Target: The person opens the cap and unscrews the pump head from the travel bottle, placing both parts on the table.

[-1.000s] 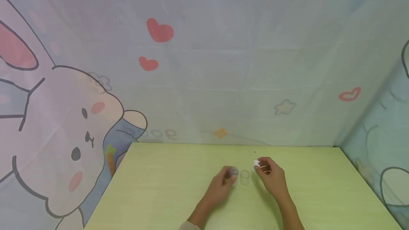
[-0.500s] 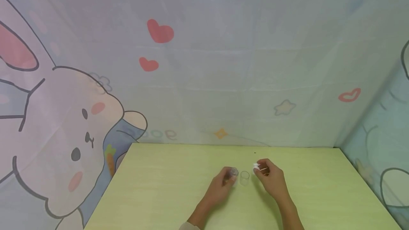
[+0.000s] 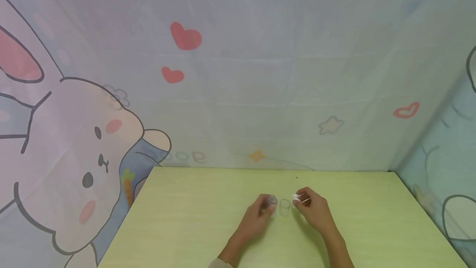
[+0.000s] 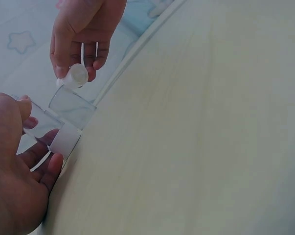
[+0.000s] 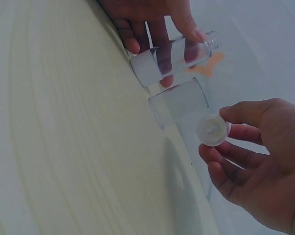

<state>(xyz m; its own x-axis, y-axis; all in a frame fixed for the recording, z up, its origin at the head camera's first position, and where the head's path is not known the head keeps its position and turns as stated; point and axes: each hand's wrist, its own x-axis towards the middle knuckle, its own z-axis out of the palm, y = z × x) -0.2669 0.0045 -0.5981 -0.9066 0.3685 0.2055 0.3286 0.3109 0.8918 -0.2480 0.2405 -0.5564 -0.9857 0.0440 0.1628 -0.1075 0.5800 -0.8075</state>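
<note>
My left hand (image 3: 256, 215) grips a clear bottle (image 5: 176, 55) that stands upright, its threaded neck uncovered. A white band (image 5: 146, 68) forms the bottle's bottom part, close on the table. Just right of it a clear open-topped cylinder (image 3: 284, 207) stands with its rim upward, touched by neither hand. Thumb and fingers of my right hand (image 3: 315, 211) pinch a small white cap (image 5: 213, 130), held up beside the cylinder's rim. In the right wrist view the cap's round face shows, with a small nub at its centre.
The pale yellow-green table (image 3: 201, 206) spreads out on both sides of the hands. A tiny dark speck (image 3: 296, 177) lies near its back edge. Behind hangs a printed cloth backdrop (image 3: 238, 73) with a cartoon rabbit, hearts and stars.
My right hand has come slightly nearer and to the left with the white cap, which now appears more tilted. The left hand, bottle and clear cylinder have stayed in place.
</note>
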